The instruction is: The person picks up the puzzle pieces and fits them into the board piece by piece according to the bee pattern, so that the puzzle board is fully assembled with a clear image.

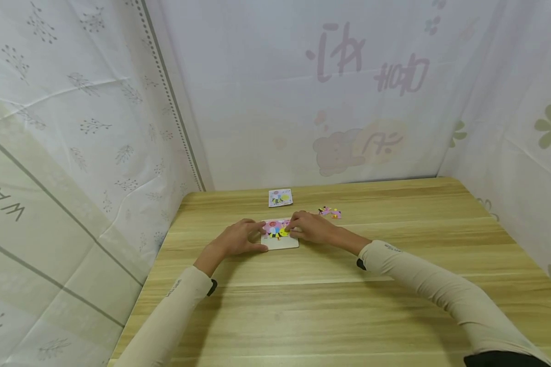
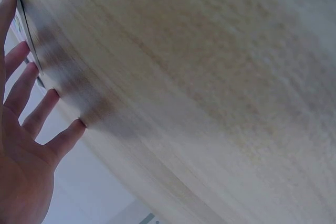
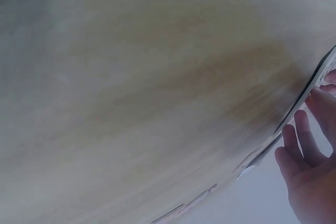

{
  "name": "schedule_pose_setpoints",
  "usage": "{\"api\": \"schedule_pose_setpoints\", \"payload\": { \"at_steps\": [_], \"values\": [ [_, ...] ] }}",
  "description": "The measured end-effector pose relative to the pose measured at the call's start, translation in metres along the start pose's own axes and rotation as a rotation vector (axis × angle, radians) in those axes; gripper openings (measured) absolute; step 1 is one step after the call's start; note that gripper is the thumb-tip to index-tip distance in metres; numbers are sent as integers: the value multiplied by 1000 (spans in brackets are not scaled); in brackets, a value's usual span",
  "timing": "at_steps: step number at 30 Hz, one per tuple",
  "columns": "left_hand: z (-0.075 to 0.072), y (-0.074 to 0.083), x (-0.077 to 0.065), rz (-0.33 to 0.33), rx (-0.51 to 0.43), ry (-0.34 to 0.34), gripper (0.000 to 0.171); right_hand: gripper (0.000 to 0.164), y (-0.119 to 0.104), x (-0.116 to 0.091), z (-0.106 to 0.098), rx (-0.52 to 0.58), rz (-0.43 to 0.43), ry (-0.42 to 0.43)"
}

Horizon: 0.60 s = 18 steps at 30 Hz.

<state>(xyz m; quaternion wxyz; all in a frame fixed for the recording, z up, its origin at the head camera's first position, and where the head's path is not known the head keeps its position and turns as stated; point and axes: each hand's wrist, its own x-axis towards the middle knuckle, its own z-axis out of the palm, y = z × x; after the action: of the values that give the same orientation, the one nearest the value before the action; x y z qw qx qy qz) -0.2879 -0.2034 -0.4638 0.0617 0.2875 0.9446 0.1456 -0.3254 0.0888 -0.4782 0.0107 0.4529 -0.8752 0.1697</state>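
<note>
A small white puzzle board (image 1: 282, 244) lies on the table, its upper part filled with pink, blue and yellow pieces that form a bee. My left hand (image 1: 241, 238) rests at its left side, thumb near the lower corner and fingers at the upper one. In the left wrist view the fingers (image 2: 21, 90) are spread along the board's edge. My right hand (image 1: 313, 227) reaches over the board's upper right, thumb and fingertips bent together at a yellow puzzle piece (image 1: 284, 232). That hand hides part of the picture. In the right wrist view its outer fingers (image 3: 307, 140) hang loosely.
Behind the board lies a square card (image 1: 280, 198) printed with a similar bee picture. Several loose puzzle pieces (image 1: 335, 213) lie to the right, beyond the right hand. The wood-grain table (image 1: 275, 316) meets patterned curtains (image 1: 275, 102) at the back and sides.
</note>
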Motion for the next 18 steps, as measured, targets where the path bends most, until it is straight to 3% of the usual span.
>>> {"api": "schedule_pose_setpoints", "payload": {
  "at_steps": [9,18],
  "values": [
    [-1,-1,-1,-2,2,3,74,20,-2,1,-5,-38,-16,-15],
    [1,-1,-1,5,-8,9,72,24,7,-3,-19,41,73,24]
  ]
}}
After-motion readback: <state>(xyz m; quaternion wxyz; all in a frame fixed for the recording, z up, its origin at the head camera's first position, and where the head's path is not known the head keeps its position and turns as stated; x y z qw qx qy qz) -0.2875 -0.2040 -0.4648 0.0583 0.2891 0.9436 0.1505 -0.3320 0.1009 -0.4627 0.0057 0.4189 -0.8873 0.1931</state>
